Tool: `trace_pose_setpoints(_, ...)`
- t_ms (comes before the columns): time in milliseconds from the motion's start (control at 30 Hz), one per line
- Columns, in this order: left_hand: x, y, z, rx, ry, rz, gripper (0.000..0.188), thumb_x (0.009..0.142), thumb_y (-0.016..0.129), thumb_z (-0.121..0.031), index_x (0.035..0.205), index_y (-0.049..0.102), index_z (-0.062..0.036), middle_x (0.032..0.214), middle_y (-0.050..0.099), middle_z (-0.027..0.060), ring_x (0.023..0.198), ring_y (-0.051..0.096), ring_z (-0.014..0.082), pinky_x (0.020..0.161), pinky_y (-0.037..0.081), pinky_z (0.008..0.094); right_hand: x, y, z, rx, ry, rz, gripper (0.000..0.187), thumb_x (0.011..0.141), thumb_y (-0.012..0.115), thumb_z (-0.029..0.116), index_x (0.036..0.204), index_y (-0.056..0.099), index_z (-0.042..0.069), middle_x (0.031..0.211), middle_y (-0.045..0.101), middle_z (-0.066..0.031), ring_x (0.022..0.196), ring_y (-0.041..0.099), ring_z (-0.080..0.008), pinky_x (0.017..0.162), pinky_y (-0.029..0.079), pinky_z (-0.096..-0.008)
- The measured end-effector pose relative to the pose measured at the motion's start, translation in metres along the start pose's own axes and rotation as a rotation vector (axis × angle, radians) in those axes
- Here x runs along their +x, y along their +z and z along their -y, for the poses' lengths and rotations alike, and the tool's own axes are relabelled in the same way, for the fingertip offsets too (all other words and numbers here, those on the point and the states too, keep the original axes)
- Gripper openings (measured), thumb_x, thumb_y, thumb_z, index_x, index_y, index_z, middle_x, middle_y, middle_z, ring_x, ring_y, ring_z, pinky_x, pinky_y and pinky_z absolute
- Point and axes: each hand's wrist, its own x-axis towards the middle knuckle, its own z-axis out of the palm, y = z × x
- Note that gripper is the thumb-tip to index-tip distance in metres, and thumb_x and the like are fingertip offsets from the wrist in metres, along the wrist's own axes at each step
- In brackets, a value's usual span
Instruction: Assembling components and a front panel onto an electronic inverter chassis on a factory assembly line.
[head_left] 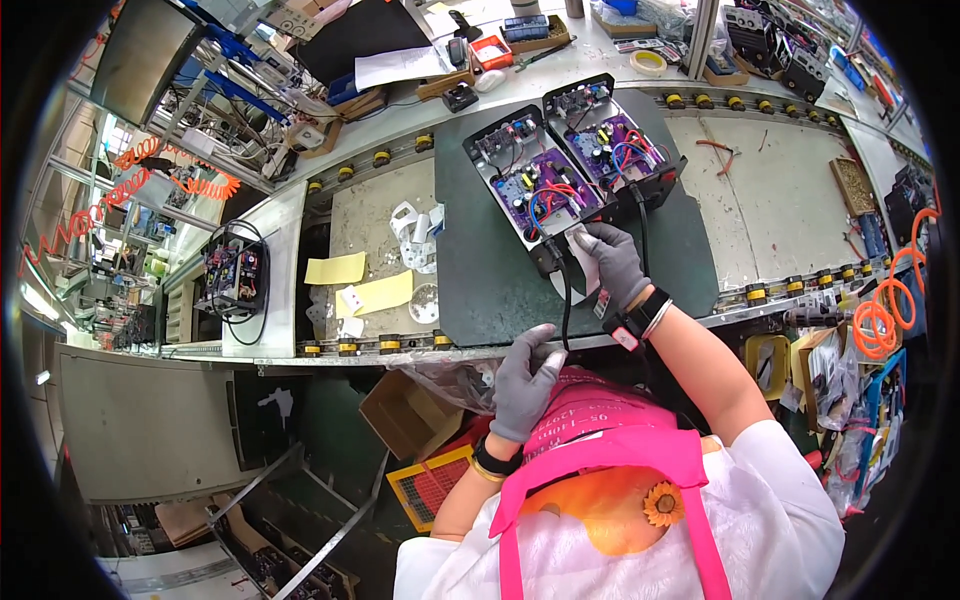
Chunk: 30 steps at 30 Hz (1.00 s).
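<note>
Two open black metal cases stand side by side on a dark green board (470, 250): the left case (518, 215) and the right case (655, 192). Each holds a purple circuit board with red and blue wires, and a black cable (567, 305) runs from the left one toward me. My gloved right hand (615, 262) pinches a white slip (584, 262) at the left case's near edge. My gloved left hand (524, 385) is lower, by the board's front edge; its thumb and fingers are apart beside the cable, with nothing visible in them.
Roller tracks (382, 158) run along both sides of the line. Yellow sheets (375, 297) and white cut-outs (415, 235) lie left of the board. Red-handled pliers (716, 155) rest at right. Another wired black unit (235, 272) stands at far left; a cardboard box (410, 415) sits below the edge.
</note>
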Motion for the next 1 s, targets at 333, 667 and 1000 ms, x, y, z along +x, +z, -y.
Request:
trace_pose_setpoints(333, 0.000, -0.001, 0.003, -0.030, -0.047, 0.020, 0.038, 0.091, 0.061, -0.007, 0.126, 0.051, 0.0015, 0.098, 0.063, 0.0073, 0.090, 0.060, 0.0112, 0.083, 0.048, 0.0243, 0.002, -0.002, -0.001, -0.076, 0.012, 0.003, 0.014, 0.088, 0.067, 0.012, 0.098, 0.069, 0.002, 0.087, 0.070, -0.0036, 0.075, 0.064, -0.0082, 0.069, 0.051, -0.0233)
trace_pose_setpoints(667, 0.001, -0.002, 0.009, 0.004, -0.013, 0.033, 0.038, 0.090, 0.061, -0.006, 0.126, 0.051, 0.0020, 0.100, 0.063, 0.0079, 0.090, 0.060, 0.0114, 0.083, 0.048, 0.0245, 0.001, 0.004, 0.000, -0.077, -0.007, -0.041, 0.016, 0.088, 0.068, 0.015, 0.095, 0.071, 0.001, 0.081, 0.069, -0.0036, 0.068, 0.061, -0.0084, 0.063, 0.049, -0.0246)
trace_pose_setpoints(1000, 0.003, -0.001, 0.002, -0.095, -0.066, 0.046, 0.037, 0.090, 0.064, -0.009, 0.124, 0.054, 0.0008, 0.108, 0.063, 0.0082, 0.094, 0.061, 0.0131, 0.086, 0.049, 0.0270, -0.013, -0.006, 0.021, -0.547, 0.006, 0.009, 0.037, 0.087, 0.067, 0.034, 0.091, 0.071, -0.003, 0.076, 0.068, -0.0058, 0.069, 0.058, -0.0094, 0.063, 0.047, -0.0281)
